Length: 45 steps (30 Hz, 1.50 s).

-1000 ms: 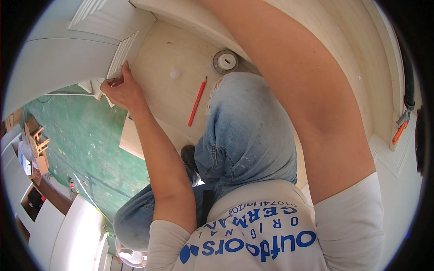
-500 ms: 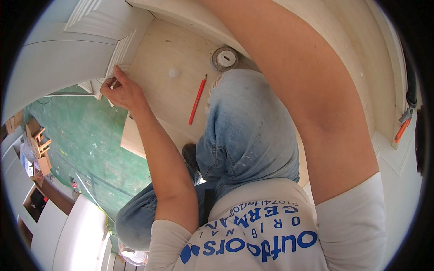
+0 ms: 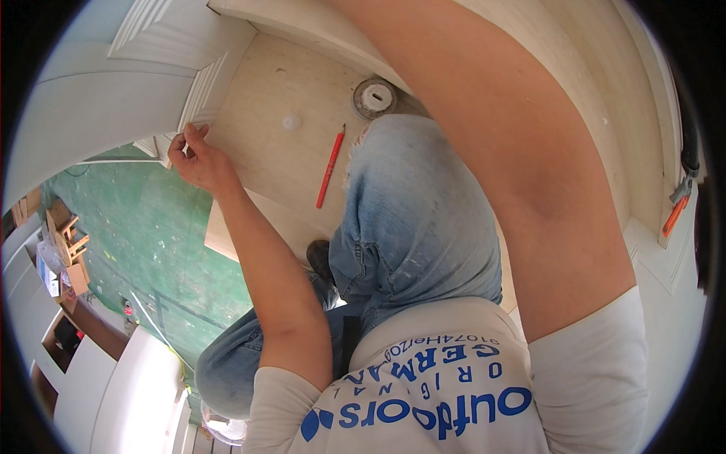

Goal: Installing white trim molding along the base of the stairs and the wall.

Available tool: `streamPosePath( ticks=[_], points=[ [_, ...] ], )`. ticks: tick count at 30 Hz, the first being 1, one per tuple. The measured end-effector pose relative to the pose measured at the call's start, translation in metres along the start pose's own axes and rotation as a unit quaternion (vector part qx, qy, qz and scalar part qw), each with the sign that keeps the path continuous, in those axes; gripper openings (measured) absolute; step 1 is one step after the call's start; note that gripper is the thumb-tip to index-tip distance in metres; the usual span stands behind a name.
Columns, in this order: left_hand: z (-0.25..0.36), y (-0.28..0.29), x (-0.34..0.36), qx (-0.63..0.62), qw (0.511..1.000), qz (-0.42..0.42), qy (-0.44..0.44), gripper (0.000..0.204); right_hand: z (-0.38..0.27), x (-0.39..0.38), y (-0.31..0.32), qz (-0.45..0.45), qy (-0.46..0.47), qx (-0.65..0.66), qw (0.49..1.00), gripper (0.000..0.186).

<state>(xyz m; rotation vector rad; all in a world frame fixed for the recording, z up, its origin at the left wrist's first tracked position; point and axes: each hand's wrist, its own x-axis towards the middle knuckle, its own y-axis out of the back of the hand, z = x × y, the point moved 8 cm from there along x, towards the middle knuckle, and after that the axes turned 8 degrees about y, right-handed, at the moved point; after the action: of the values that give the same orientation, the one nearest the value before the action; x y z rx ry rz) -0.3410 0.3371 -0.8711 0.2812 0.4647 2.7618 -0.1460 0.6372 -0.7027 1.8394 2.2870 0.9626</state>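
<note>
Touching one white door, left hand, one red pencil

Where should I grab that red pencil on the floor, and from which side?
Grip the red pencil around its middle, pinching across the thin shaft from above. It lies flat on the pale floor with bare floor along both long sides, its tip toward the round tape measure. The left hand is probably nearer; the right hand is out of view.

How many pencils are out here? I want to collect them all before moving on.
1. A red pencil lies on the pale board, between the left hand at the white panel's edge and the bent knee. Others may be hidden under the legs or arm.
</note>
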Motion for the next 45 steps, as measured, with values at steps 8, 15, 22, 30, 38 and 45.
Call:
streamPosePath(
  ticks=[8,15,22,30,38,45],
  points=[
    [-0.004,0.006,0.008,0.028,0.999,-0.03,0.022,0.026,-0.002,-0.002,0.001,0.015,0.012,-0.026,0.999,0.04],
    [0.005,0.006,0.006,0.033,0.998,-0.024,0.043,0.028,0.0,-0.001,-0.001,-0.009,-0.005,0.0,1.0,0.041],
    [0.009,0.006,0.004,0.019,0.999,-0.008,0.031,0.028,0.0,-0.001,-0.002,-0.01,0.003,-0.009,1.0,0.041],
    [0.009,0.004,0.004,0.013,0.999,-0.014,0.036,0.027,-0.001,-0.002,-0.002,-0.015,-0.011,-0.007,1.0,0.043],
    [-0.001,0.006,0.009,0.0,0.999,-0.032,0.04,0.024,-0.006,-0.009,0.004,-0.027,-0.006,0.001,1.0,0.043],
    [-0.016,0.01,0.021,-0.027,0.998,-0.058,0.029,0.02,0.001,-0.002,-0.002,-0.021,-0.011,-0.005,1.0,0.042]
  ],
)
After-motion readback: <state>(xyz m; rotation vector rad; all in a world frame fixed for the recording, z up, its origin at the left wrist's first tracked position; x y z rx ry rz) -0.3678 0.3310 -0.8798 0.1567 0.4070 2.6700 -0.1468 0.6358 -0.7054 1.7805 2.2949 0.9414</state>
